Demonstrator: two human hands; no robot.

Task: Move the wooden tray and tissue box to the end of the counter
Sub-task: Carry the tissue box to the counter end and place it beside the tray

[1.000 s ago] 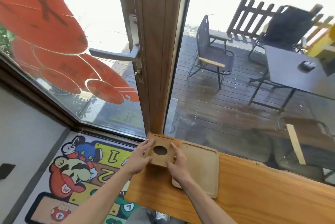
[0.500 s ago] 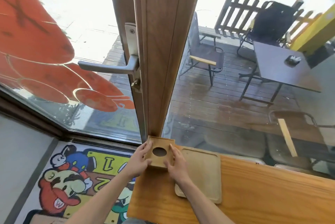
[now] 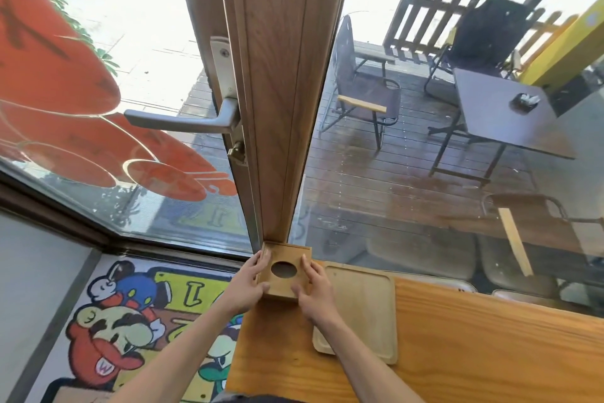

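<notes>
A square wooden tissue box (image 3: 285, 259) with a round hole in its top sits at the far left corner of the wooden counter (image 3: 474, 353), against the base of the door frame. My left hand (image 3: 249, 285) grips its left side and my right hand (image 3: 314, 288) grips its right side. The flat wooden tray (image 3: 362, 304) lies on the counter directly to the right of the box, partly under my right wrist.
A brown door frame (image 3: 281, 92) with a metal handle (image 3: 183, 121) rises just behind the box. Glass panes stand along the counter's far edge. The counter's left end drops to a cartoon floor mat (image 3: 121, 330). Patio chairs and a table are outside.
The box has slid a little farther toward the door frame with both hands on it. The camera has moved closer and tilted down. The tray has stayed put.
</notes>
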